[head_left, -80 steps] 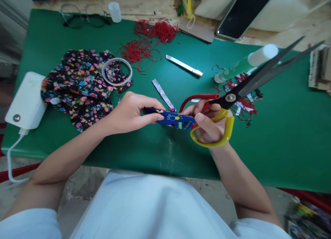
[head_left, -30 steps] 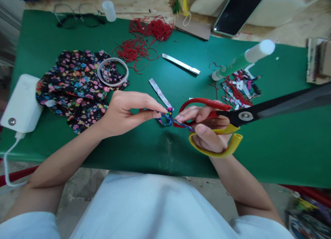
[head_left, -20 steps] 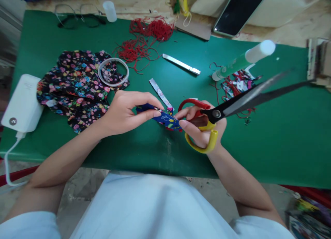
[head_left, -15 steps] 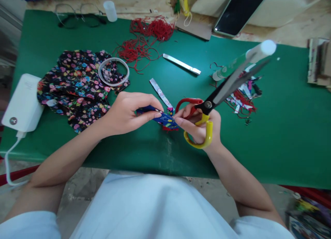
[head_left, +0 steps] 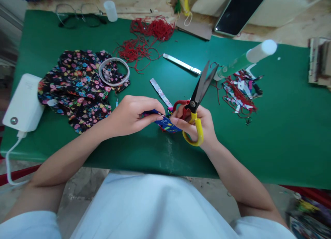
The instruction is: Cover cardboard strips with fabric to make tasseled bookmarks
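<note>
Between the thumb and fingers of my left hand (head_left: 131,115) is pinched a small blue patterned piece of fabric (head_left: 169,124) with red at its lower edge. My right hand (head_left: 199,123) carries scissors (head_left: 193,104) with one red and one yellow handle loop, their blades pointing up and slightly parted. Its thumb and finger also pinch at the fabric's upper edge, close to my left fingertips. Just beyond the fabric lies a pale printed strip (head_left: 160,93). Part of the fabric is hidden by my fingers.
On the green table (head_left: 144,152) lie black floral cloth (head_left: 77,83), a tape ring (head_left: 100,75), red cord (head_left: 160,28), a metal tool (head_left: 181,63) and scraps (head_left: 243,90). A glue stick (head_left: 238,65) stands upright. A power bank (head_left: 24,102), glasses (head_left: 88,20) and a phone (head_left: 240,11) lie around.
The scissors have swung from pointing right to pointing more upward, away from the glue stick. My right hand has moved slightly left, and the blue fabric has turned a little.
</note>
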{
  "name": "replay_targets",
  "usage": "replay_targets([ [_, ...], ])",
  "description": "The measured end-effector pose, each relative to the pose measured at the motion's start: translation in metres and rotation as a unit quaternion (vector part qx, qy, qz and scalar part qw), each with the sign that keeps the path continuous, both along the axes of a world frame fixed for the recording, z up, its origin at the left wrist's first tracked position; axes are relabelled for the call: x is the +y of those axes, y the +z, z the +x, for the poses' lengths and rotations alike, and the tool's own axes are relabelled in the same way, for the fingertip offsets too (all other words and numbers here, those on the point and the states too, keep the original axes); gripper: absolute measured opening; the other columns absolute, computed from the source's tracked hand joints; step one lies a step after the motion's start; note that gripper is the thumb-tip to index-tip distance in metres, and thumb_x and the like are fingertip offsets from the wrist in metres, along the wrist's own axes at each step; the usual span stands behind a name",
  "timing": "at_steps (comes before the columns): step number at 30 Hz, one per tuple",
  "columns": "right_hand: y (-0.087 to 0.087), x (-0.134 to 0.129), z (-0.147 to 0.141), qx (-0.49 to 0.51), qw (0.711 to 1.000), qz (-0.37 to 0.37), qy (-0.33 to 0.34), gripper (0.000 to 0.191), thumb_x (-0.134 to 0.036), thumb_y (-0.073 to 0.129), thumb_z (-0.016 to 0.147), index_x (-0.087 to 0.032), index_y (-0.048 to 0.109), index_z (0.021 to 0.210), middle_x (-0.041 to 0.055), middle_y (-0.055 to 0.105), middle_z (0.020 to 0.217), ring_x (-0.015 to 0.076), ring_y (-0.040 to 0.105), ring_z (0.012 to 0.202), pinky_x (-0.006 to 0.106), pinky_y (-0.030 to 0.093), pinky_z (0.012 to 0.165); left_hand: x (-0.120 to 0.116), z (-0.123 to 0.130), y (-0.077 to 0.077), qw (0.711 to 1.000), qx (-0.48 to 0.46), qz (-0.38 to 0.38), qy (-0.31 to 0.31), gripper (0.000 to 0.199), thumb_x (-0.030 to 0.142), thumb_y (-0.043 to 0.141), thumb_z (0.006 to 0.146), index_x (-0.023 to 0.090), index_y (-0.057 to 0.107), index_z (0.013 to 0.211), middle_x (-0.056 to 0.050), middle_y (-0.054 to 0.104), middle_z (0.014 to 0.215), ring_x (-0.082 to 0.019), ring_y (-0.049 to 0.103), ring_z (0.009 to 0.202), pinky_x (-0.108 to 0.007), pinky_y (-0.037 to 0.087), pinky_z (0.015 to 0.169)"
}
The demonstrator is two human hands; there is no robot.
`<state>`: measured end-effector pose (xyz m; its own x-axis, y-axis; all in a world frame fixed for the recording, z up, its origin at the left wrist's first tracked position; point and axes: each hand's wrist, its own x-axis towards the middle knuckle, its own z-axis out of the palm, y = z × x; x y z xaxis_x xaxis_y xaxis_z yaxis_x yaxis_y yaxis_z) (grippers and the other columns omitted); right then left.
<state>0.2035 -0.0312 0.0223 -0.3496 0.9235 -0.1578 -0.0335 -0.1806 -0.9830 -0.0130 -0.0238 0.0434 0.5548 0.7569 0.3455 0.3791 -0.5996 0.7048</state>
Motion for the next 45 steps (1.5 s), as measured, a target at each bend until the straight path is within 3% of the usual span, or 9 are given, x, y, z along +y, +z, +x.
replay_targets([
  [9,0.0016,-0.0001,-0.0009,0.004,1.0,-0.004,-0.003,0.038,-0.045,0.082,0.073,-0.021,0.053,0.068,-0.0023,0.063,0.068,0.0113,0.058,0.061,0.025,0.048,0.056,0.0034,-0.0001,-0.0018,0.998,-0.048,0.016,-0.044,0.008,0.019,0.062,0.092,0.018,0.07,0.089,-0.003,0.077,0.084,-0.011,0.072,0.078,-0.019,0.051,0.074],
  [16,0.0045,-0.0012,-0.0024,0.024,0.999,-0.009,0.032,0.037,-0.038,0.087,0.067,-0.021,0.054,0.07,0.0006,0.073,0.086,0.0123,0.062,0.068,0.027,0.054,0.062,0.0043,0.0005,0.0003,0.997,-0.059,0.012,-0.054,0.012,0.019,0.06,0.092,0.021,0.07,0.088,-0.003,0.077,0.083,-0.013,0.071,0.079,-0.023,0.053,0.074],
  [23,0.0026,0.0005,-0.0022,0.028,0.998,-0.028,0.044,0.043,-0.048,0.086,0.065,-0.02,0.054,0.067,0.0016,0.072,0.086,0.0106,0.059,0.062,0.026,0.053,0.057,0.0039,-0.0006,0.0027,0.998,-0.036,-0.022,-0.045,0.014,0.023,0.059,0.093,0.022,0.071,0.088,-0.004,0.078,0.086,-0.013,0.072,0.083,-0.023,0.053,0.078],
  [29,0.0013,-0.0022,-0.0022,0.077,0.991,-0.079,0.07,0.039,-0.039,0.09,0.063,-0.02,0.055,0.069,0.0008,0.071,0.085,0.0116,0.064,0.064,0.025,0.057,0.059,0.0005,-0.0002,-0.0004,0.998,-0.052,-0.029,-0.011,0.006,0.022,0.066,0.089,0.019,0.071,0.091,-0.002,0.077,0.087,-0.012,0.072,0.079,-0.019,0.053,0.072],
  [34,0.0004,-0.0021,-0.0015,0.073,0.992,-0.079,0.065,0.037,-0.042,0.087,0.067,-0.02,0.057,0.069,0.0017,0.071,0.087,0.0117,0.065,0.064,0.027,0.059,0.06,-0.0025,0.0012,0.0002,0.993,-0.092,-0.072,0.029,0.014,0.025,0.073,0.084,0.016,0.071,0.095,-0.003,0.077,0.088,-0.011,0.071,0.075,-0.018,0.054,0.069],
  [40,0.0014,-0.0031,0.0,0.089,0.989,-0.094,0.067,0.034,-0.041,0.086,0.067,-0.02,0.06,0.071,0.0019,0.072,0.087,0.0139,0.069,0.067,0.03,0.063,0.065,-0.0016,0.0019,0.0022,0.987,-0.114,-0.106,0.024,0.013,0.031,0.072,0.085,0.018,0.074,0.084,-0.003,0.077,0.081,-0.012,0.071,0.074,-0.02,0.053,0.066],
  [45,-0.0003,-0.0052,-0.0009,0.108,0.984,-0.127,0.069,0.036,-0.045,0.084,0.07,-0.02,0.058,0.074,0.0019,0.072,0.086,0.0177,0.073,0.068,0.029,0.063,0.06,-0.0042,0.0047,0.0006,0.975,-0.129,-0.173,0.054,0.02,0.037,0.071,0.084,0.017,0.074,0.086,-0.004,0.076,0.083,-0.013,0.071,0.075,-0.022,0.056,0.068],
])
